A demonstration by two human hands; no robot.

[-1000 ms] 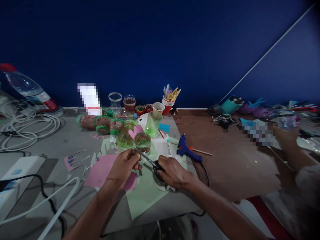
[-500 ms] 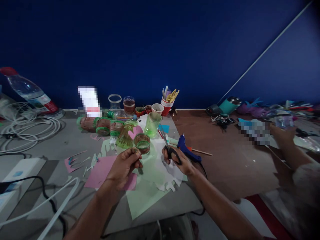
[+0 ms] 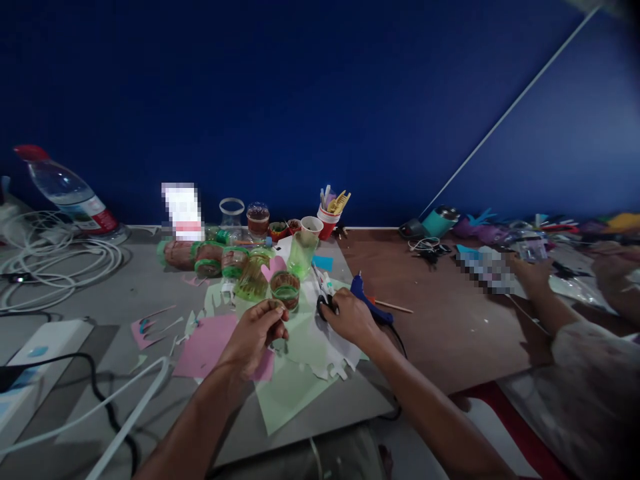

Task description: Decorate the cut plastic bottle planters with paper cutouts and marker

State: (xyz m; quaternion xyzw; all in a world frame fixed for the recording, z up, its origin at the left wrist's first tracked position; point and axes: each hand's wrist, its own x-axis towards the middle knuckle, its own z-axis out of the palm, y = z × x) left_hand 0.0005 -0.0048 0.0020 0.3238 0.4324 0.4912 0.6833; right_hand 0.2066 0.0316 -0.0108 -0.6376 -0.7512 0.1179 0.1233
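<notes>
Scissors [image 3: 321,307] and the right hand [image 3: 353,317] have moved since the earlier frame: they were raised, and now they are low above the white paper [image 3: 343,347], to the right of the round brown-and-green cup [image 3: 285,299]. The right hand has its fingers closed at the black handles. The left hand [image 3: 257,330], just in front of the cup, presses thumb and forefinger together; what is between them, I cannot tell. If this pinch loosens, a small piece could be lost; if the scissors slide, they could push the marker [image 3: 329,285]; and the right forearm, being near the cable [image 3: 400,343], could catch it. Counted to the right of the cup: one pair of scissors, one marker, one glue gun [image 3: 359,290], one stick [image 3: 395,306]; behind the cup, one pink heart [image 3: 273,267].
</notes>
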